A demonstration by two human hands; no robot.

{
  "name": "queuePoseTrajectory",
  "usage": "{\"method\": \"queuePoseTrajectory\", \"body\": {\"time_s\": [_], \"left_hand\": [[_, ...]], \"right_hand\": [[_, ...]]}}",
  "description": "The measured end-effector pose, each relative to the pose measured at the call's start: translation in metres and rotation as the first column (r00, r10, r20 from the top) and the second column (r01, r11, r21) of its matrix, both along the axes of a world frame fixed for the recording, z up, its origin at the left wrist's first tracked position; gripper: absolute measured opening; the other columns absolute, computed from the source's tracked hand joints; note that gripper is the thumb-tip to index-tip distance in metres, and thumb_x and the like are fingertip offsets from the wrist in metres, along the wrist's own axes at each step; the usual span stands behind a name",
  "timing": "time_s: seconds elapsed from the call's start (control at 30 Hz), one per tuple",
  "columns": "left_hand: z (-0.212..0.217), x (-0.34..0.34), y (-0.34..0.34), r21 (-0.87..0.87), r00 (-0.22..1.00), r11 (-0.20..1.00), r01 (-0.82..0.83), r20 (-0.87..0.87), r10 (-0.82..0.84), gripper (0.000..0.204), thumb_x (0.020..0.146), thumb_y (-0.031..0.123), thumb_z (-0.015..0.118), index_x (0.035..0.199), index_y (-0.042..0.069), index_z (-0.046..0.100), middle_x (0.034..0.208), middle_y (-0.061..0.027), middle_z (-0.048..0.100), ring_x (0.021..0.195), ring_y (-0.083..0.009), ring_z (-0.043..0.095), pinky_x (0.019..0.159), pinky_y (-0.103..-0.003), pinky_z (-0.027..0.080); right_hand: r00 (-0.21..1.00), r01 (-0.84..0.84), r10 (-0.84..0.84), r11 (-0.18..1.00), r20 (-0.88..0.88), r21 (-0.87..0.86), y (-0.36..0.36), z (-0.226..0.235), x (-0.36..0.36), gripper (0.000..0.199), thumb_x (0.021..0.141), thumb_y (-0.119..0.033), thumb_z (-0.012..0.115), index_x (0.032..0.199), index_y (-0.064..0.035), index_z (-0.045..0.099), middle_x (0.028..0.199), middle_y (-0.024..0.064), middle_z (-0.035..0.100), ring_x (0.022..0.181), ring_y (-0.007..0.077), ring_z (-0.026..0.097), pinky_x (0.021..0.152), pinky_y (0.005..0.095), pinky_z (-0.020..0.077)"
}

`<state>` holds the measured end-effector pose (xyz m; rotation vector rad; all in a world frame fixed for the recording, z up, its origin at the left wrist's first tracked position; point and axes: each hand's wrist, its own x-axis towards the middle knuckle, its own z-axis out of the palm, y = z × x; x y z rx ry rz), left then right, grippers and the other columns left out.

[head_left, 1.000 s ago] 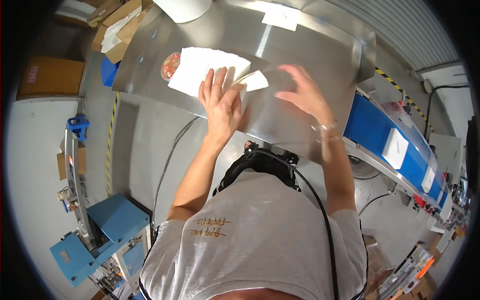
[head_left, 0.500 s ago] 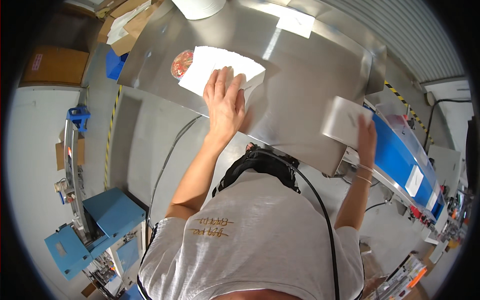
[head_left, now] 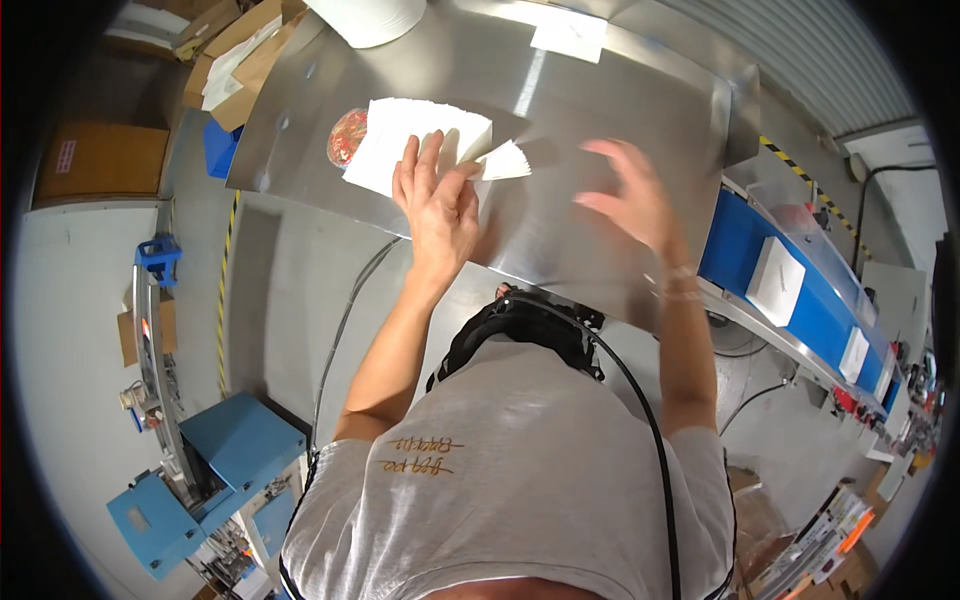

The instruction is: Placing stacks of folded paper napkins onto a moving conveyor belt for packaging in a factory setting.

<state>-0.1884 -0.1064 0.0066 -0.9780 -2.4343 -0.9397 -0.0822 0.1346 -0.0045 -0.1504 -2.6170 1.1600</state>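
Note:
My left hand [head_left: 437, 205] rests with its fingers apart against a stack of small white papers [head_left: 400, 140] on the metal table. Beside its index finger, a small fanned bunch of white papers [head_left: 507, 160] sticks out from the stack's right side. Over the table to the right hovers my right hand [head_left: 640, 195], slightly blurred, with thumb and fingers apart and nothing between them. A white box [head_left: 777, 280] lies on the blue conveyor belt [head_left: 727, 240], just beyond my right forearm.
A round red-patterned item [head_left: 347, 138] lies partly under the stack. White bucket [head_left: 372, 18] and white sheet [head_left: 570, 37] sit at the table's far side. Further down the belt lies another white piece [head_left: 853, 355]. A black cable [head_left: 640, 400] runs down over my shirt.
The white box has gone from my right hand onto the conveyor belt. My right hand has come back leftward over the table. At my left hand, a small bunch has fanned out from the stack.

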Motion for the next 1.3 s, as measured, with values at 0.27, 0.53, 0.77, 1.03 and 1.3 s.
{"method": "queuePoseTrajectory", "body": {"time_s": [0.27, 0.53, 0.77, 1.03, 1.3], "left_hand": [[0.008, -0.002, -0.005, -0.015, 0.999, 0.999, 0.039, 0.032, -0.038, 0.024, 0.076, 0.005, 0.067, 0.099, 0.008, 0.068, 0.142, -0.0199, 0.04, 0.135, -0.0441, 0.029, 0.109, -0.055, 0.02], [0.002, -0.016, -0.007, -0.043, 0.995, 0.998, 0.036, -0.092, -0.04, 0.043, 0.077, -0.008, 0.061, 0.118, 0.005, 0.061, 0.123, -0.0211, 0.053, 0.111, -0.0391, 0.054, 0.093, -0.046, 0.046], [-0.004, -0.028, -0.013, 0.025, 0.996, 0.999, 0.037, -0.079, -0.035, 0.04, 0.076, -0.007, 0.063, 0.114, 0.008, 0.065, 0.122, -0.0184, 0.056, 0.113, -0.0377, 0.054, 0.092, -0.046, 0.045], [-0.007, -0.015, -0.009, 0.006, 1.0, 1.0, -0.026, 0.005, 0.026, 0.033, 0.076, -0.003, 0.063, 0.106, 0.01, 0.067, 0.137, -0.0157, 0.047, 0.132, -0.0397, 0.035, 0.108, -0.05, 0.026], [0.002, -0.017, -0.009, -0.075, 0.998, 0.996, 0.044, 0.038, -0.042, 0.031, 0.076, 0.002, 0.067, 0.105, 0.012, 0.068, 0.144, -0.0191, 0.038, 0.138, -0.0425, 0.025, 0.111, -0.055, 0.017]], "right_hand": [[0.976, -0.201, 0.219, 0.864, -0.015, -0.462, -0.035, -0.034, -0.055, 0.037, 0.087, -0.014, 0.068, 0.121, -0.0082, 0.054, 0.123, 0.0062, 0.054, 0.109, 0.0162, 0.054, 0.091, 0.0296, 0.0465], [0.871, 0.481, -0.467, 0.75, 0.152, -0.454, 0.044, -0.07, 0.059, 0.036, 0.089, -0.034, 0.065, 0.101, 0.0003, 0.063, 0.087, 0.0066, 0.066, 0.079, 0.0127, 0.06, 0.067, 0.0293, 0.0486], [0.563, 0.704, -0.765, 0.642, 0.312, 0.304, 0.166, -0.12, 0.183, 0.038, 0.093, -0.038, 0.057, 0.114, -0.0066, 0.059, 0.093, 0.0062, 0.063, 0.085, 0.0188, 0.057, 0.07, 0.0355, 0.0482], [0.816, 0.569, -0.553, 0.716, -0.169, 0.405, 0.108, -0.044, 0.118, 0.061, 0.075, -0.031, 0.078, 0.125, -0.0057, 0.052, 0.12, 0.0165, 0.057, 0.101, 0.0347, 0.057, 0.085, 0.0434, 0.0467], [0.978, -0.174, 0.152, 0.972, -0.14, -0.158, -0.048, -0.032, -0.083, 0.056, 0.077, -0.016, 0.076, 0.127, -0.0077, 0.053, 0.122, 0.0104, 0.055, 0.111, 0.0237, 0.053, 0.094, 0.0342, 0.0437]]}}
